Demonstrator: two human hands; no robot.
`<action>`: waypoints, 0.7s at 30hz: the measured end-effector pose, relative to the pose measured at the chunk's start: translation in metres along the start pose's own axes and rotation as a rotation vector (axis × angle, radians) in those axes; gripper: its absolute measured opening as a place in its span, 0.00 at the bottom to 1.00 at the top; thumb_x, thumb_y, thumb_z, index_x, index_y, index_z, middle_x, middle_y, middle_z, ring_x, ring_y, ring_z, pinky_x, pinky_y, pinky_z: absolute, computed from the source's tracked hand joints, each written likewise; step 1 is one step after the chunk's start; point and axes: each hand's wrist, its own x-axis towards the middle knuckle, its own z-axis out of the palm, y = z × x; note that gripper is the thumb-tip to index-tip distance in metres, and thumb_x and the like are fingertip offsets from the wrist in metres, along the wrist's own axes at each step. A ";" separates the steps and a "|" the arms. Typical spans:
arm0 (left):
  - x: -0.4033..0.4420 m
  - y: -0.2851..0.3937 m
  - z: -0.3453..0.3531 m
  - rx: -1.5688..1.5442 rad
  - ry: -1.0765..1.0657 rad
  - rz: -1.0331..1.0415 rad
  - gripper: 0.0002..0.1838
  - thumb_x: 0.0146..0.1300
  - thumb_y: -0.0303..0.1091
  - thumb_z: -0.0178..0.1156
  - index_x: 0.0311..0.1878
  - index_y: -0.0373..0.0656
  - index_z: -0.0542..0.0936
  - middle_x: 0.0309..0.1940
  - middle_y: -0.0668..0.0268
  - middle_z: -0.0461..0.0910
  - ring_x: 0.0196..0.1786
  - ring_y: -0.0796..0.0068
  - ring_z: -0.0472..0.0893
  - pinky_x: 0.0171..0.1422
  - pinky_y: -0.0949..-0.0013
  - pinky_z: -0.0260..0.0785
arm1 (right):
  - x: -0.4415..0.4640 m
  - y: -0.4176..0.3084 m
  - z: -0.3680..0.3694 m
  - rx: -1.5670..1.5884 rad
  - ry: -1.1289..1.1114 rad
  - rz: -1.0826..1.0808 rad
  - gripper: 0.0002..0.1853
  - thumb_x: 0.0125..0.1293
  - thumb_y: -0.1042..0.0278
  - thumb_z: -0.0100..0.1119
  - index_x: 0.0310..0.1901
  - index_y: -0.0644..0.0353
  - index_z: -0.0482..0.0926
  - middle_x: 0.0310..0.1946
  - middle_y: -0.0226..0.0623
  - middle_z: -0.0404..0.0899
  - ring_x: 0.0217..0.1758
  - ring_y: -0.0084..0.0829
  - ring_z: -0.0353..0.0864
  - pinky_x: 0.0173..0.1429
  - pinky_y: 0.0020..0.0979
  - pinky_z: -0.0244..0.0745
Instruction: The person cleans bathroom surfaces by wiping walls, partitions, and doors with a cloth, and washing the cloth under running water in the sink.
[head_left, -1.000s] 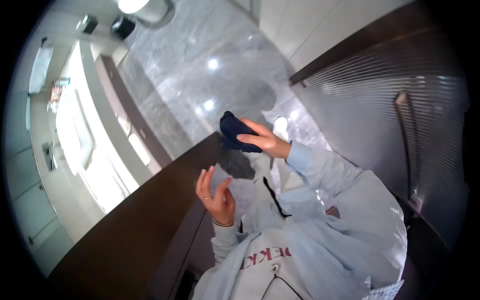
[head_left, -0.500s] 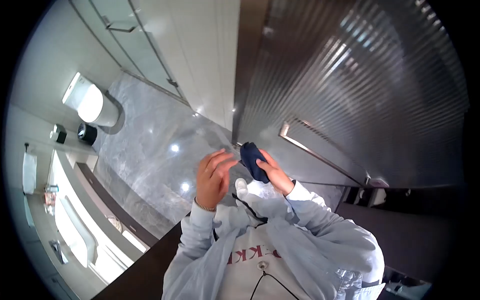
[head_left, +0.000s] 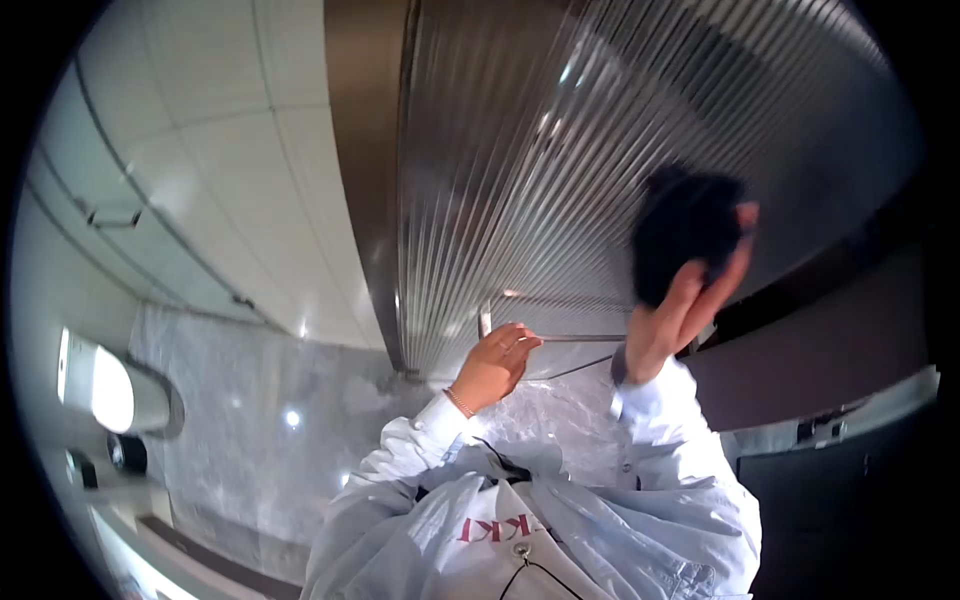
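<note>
My right hand [head_left: 680,315] is raised high in front of the ribbed glass door [head_left: 520,190]. It is closed on a dark navy cloth [head_left: 690,230], bunched up and smeared by motion. Whether the cloth touches the glass, I cannot tell. Lower down, my left hand [head_left: 492,368], with a bracelet at the wrist, has its fingers curled at the door's metal handle [head_left: 580,338]. The fingertips overlap the bar and hide part of it.
A brown door frame [head_left: 365,150] and a pale wall panel [head_left: 230,130] stand to the left. Farther left are a toilet [head_left: 115,388], a black bin [head_left: 127,453] and a glass door with a handle [head_left: 115,218]. Grey marble flooring [head_left: 250,385] lies below. A dark surface [head_left: 800,390] is at right.
My right hand has lifted the cloth up and to the right, in front of the ribbed glass. My left hand has moved right to the handle. The view has turned toward the door.
</note>
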 end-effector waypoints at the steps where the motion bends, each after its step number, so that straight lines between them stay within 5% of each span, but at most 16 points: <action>1: 0.009 -0.008 0.006 -0.011 -0.012 0.041 0.14 0.56 0.23 0.58 0.48 0.42 0.78 0.48 0.59 0.78 0.56 0.60 0.76 0.59 0.59 0.70 | 0.033 -0.002 0.016 -0.104 0.047 -0.189 0.26 0.73 0.63 0.46 0.69 0.66 0.60 0.69 0.47 0.60 0.70 0.38 0.61 0.72 0.36 0.54; 3: 0.022 -0.024 0.021 0.035 -0.172 0.025 0.12 0.60 0.28 0.59 0.48 0.42 0.78 0.49 0.59 0.76 0.56 0.60 0.75 0.57 0.58 0.70 | 0.100 -0.002 0.044 -0.398 0.023 -0.553 0.27 0.72 0.58 0.48 0.69 0.60 0.62 0.70 0.46 0.59 0.72 0.42 0.59 0.72 0.39 0.54; 4: 0.020 -0.038 0.033 0.079 -0.165 0.040 0.11 0.65 0.40 0.58 0.41 0.43 0.77 0.40 0.59 0.79 0.47 0.61 0.79 0.48 0.58 0.72 | 0.134 0.002 0.057 -0.555 -0.050 -0.750 0.27 0.72 0.55 0.48 0.69 0.56 0.63 0.71 0.45 0.58 0.73 0.44 0.57 0.71 0.40 0.53; 5: 0.017 -0.045 0.041 0.072 -0.172 0.055 0.11 0.65 0.40 0.58 0.41 0.43 0.77 0.40 0.59 0.79 0.47 0.61 0.79 0.48 0.58 0.72 | 0.143 -0.010 0.072 -0.767 -0.126 -0.829 0.27 0.72 0.54 0.47 0.69 0.55 0.63 0.70 0.47 0.58 0.74 0.46 0.55 0.73 0.42 0.51; 7: 0.008 -0.057 0.056 0.382 -0.515 -0.041 0.18 0.68 0.50 0.53 0.34 0.44 0.76 0.28 0.60 0.80 0.35 0.64 0.82 0.38 0.61 0.73 | 0.139 -0.026 0.099 -1.045 -0.228 -0.874 0.26 0.73 0.53 0.44 0.69 0.50 0.63 0.71 0.47 0.58 0.75 0.48 0.52 0.75 0.46 0.45; 8: 0.000 -0.064 0.070 0.433 -0.297 0.022 0.22 0.67 0.56 0.51 0.28 0.46 0.75 0.17 0.64 0.78 0.25 0.65 0.81 0.32 0.62 0.71 | 0.126 -0.029 0.110 -1.131 -0.260 -0.823 0.26 0.73 0.51 0.43 0.70 0.47 0.63 0.71 0.46 0.58 0.76 0.48 0.50 0.75 0.48 0.43; 9: -0.002 -0.060 0.069 0.424 -0.304 0.039 0.22 0.67 0.56 0.51 0.28 0.46 0.75 0.17 0.64 0.78 0.25 0.65 0.81 0.32 0.62 0.71 | 0.106 -0.008 0.105 -1.013 -0.352 -0.790 0.27 0.71 0.44 0.44 0.69 0.40 0.65 0.72 0.39 0.57 0.77 0.46 0.48 0.75 0.50 0.40; 11: 0.006 -0.056 0.065 0.401 -0.419 -0.080 0.23 0.67 0.56 0.51 0.27 0.47 0.75 0.19 0.64 0.79 0.23 0.66 0.80 0.31 0.62 0.70 | 0.023 0.026 0.101 -0.991 -0.569 -0.776 0.30 0.64 0.47 0.52 0.69 0.29 0.63 0.72 0.31 0.58 0.77 0.41 0.49 0.75 0.58 0.32; 15: -0.001 -0.074 0.084 0.432 -0.445 -0.039 0.21 0.70 0.51 0.48 0.28 0.45 0.76 0.18 0.62 0.80 0.25 0.63 0.83 0.32 0.61 0.72 | -0.081 0.084 0.035 -1.054 -1.024 -1.276 0.42 0.60 0.39 0.53 0.74 0.28 0.46 0.77 0.20 0.42 0.81 0.33 0.34 0.78 0.55 0.26; 21: 0.003 -0.064 0.065 0.343 -0.457 -0.029 0.20 0.70 0.50 0.48 0.30 0.45 0.75 0.18 0.59 0.80 0.25 0.59 0.83 0.31 0.59 0.73 | 0.127 0.030 0.046 -1.077 -0.592 -1.217 0.31 0.64 0.44 0.53 0.69 0.19 0.59 0.76 0.22 0.49 0.80 0.33 0.41 0.77 0.62 0.23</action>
